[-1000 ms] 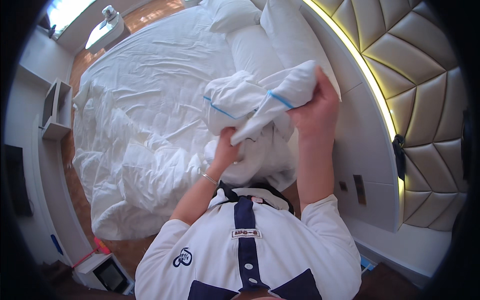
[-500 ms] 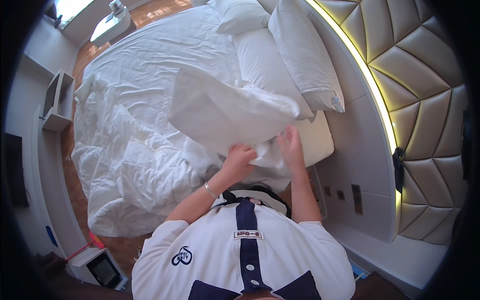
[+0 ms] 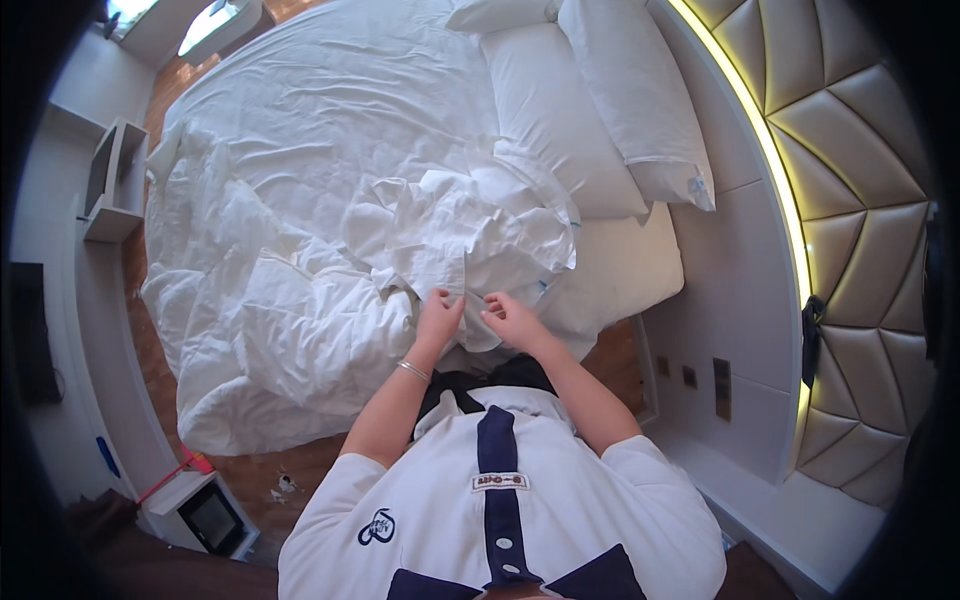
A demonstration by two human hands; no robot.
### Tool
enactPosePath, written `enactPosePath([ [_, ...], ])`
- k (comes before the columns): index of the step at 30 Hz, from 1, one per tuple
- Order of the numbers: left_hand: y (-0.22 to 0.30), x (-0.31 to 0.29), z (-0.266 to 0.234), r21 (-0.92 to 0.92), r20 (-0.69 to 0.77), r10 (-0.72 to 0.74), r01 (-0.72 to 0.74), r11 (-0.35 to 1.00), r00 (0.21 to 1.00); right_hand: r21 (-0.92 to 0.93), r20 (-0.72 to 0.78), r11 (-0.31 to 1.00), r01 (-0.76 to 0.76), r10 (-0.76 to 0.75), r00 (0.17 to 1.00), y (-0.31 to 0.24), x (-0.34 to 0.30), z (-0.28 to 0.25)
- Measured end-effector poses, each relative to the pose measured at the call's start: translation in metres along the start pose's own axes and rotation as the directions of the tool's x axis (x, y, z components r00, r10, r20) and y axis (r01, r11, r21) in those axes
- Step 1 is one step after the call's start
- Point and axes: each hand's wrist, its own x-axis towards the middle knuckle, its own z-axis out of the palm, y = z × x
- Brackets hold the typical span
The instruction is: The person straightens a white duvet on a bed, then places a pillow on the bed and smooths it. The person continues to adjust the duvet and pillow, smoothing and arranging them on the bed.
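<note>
A crumpled white pillowcase (image 3: 490,225) lies on the near side of the bed, with small blue marks along its right edge. My left hand (image 3: 439,316) pinches its near edge. Just to the right, my right hand (image 3: 512,323) is closed, fingertips together at the same edge, a small gap between the two hands. Beneath and around the cloth spreads the rumpled white bedding; its bunched duvet (image 3: 290,320) is heaped to the left of my hands.
White pillows (image 3: 560,110) lie at the head of the bed, on the right. A padded headboard wall (image 3: 840,150) with a lit strip rises beyond them. At lower left stands a small white cabinet (image 3: 195,515) with a dark front; bits of litter (image 3: 286,484) lie on the wooden floor.
The pillowcase, spread and billowing in the air before, has dropped into a crumpled heap on the bed. My right hand has come left and down, closer to my left hand, and its fingers have closed.
</note>
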Motion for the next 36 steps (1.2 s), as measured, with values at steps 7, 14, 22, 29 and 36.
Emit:
enactPosePath([
  [7, -0.005, 0.044, 0.036, 0.349, -0.363, -0.154, 0.287, 0.892, 0.919, -0.079, 0.080, 0.989, -0.125, 0.131, 0.988, 0.043, -0.005, 0.014],
  [14, -0.063, 0.061, 0.021, 0.073, -0.091, -0.040, 0.046, 0.996, 0.995, -0.122, -0.031, 0.980, -0.155, 0.152, 0.988, 0.057, 0.037, -0.009],
  [22, -0.012, -0.015, -0.010, -0.183, 0.152, 0.104, -0.076, 0.980, 0.983, -0.315, -0.571, 0.944, 0.097, -0.270, 0.775, 0.062, 0.173, -0.002],
  [29, -0.016, -0.049, 0.002, 0.089, 0.369, 0.068, -0.108, 0.990, 0.927, -0.153, -0.188, 0.964, -0.219, 0.189, 0.964, 0.082, 0.196, -0.008],
  [36, -0.004, -0.019, -0.008, -0.522, 0.169, -0.142, 0.211, 0.827, 0.975, -0.378, 0.165, 0.903, 0.204, -0.151, 0.975, 0.003, 0.038, 0.018],
])
